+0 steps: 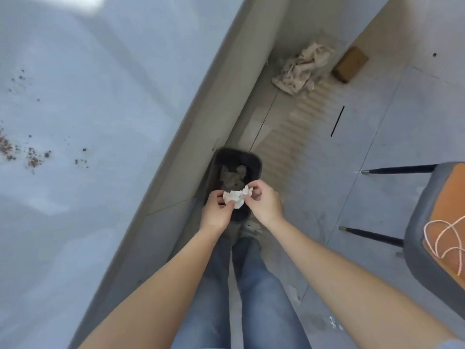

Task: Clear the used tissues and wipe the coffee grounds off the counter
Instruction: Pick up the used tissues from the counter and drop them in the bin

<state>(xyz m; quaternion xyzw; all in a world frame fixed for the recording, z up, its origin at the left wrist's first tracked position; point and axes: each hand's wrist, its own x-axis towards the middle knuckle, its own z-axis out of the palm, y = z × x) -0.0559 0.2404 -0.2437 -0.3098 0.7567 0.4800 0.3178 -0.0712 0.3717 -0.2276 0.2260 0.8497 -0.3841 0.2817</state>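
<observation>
Both my arms extended at frame centre, left hand (216, 210) and right hand (264, 201) fingers pinching one crumpled tissue (237, 196) over the black bin (234, 157).

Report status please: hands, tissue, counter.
Left hand and right hand both pinching the crumpled tissue over the black bin. Coffee grounds unwiped on counter. Nothing blocking the drop.

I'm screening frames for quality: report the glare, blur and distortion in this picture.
Head view: wide-angle bending curves the pale counter edge; a glare patch whitens the top-left corner; overall soft focus, so the brown coffee grounds look smeared. The crumpled white tissue above the dark plastic bin is near overexposed.
</observation>
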